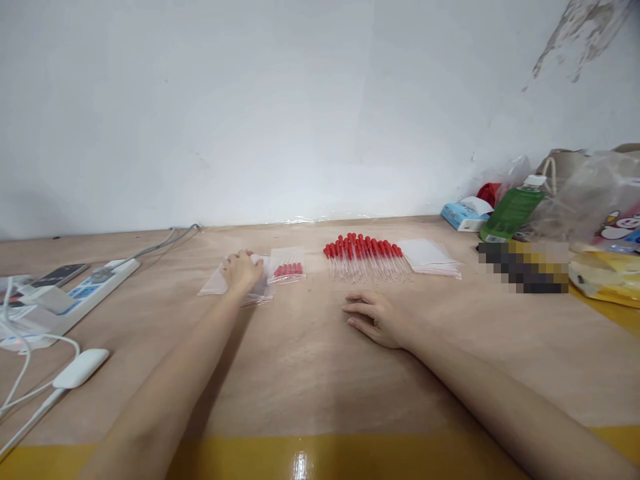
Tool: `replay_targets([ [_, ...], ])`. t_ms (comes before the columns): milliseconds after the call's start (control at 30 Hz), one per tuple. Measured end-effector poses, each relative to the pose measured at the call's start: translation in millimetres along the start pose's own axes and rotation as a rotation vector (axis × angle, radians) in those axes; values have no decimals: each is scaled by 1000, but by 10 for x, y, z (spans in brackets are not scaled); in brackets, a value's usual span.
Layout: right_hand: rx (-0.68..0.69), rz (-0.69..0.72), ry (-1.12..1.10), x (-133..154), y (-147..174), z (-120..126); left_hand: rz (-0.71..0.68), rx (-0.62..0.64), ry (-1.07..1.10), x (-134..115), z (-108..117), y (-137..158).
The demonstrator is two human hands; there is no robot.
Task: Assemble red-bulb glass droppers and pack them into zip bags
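Note:
My left hand (243, 271) lies on a few clear plastic bags (214, 285), its fingers spread over them; what is under the palm is hidden. Just right of it, a clear zip bag (295, 256) lies flat with several red-bulbed droppers (288, 269) inside, bulbs towards me. My right hand (373, 317) rests on the table, fingers loosely stretched and nothing in them. Beyond it is a pile of droppers (363, 248) with red bulbs at the far end and thin clear tubes pointing at me. A stack of flat clear bags (431, 257) sits to the pile's right.
At left are a white power strip (95, 293), a phone (60, 274), cables and a white adapter (83, 368). On the right stand a tissue pack (463, 217), a green bottle (513, 210) and plastic packaging (607, 273). A wall (300, 113) closes off the table's back.

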State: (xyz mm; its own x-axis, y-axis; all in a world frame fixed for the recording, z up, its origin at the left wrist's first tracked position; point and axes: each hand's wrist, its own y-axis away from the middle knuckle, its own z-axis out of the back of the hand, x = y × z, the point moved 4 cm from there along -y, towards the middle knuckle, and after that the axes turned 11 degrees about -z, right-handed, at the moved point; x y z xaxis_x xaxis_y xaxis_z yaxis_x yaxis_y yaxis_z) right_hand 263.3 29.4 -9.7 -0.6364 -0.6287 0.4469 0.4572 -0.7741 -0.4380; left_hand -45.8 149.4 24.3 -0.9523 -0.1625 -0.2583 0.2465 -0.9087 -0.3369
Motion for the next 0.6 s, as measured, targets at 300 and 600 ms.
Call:
replay_targets([
  [300, 1, -4, 8, -6, 0, -4, 146, 179, 55, 685, 28, -300],
  [600, 14, -8, 9, -14, -5, -11, -29, 79, 278, 878, 207, -197],
])
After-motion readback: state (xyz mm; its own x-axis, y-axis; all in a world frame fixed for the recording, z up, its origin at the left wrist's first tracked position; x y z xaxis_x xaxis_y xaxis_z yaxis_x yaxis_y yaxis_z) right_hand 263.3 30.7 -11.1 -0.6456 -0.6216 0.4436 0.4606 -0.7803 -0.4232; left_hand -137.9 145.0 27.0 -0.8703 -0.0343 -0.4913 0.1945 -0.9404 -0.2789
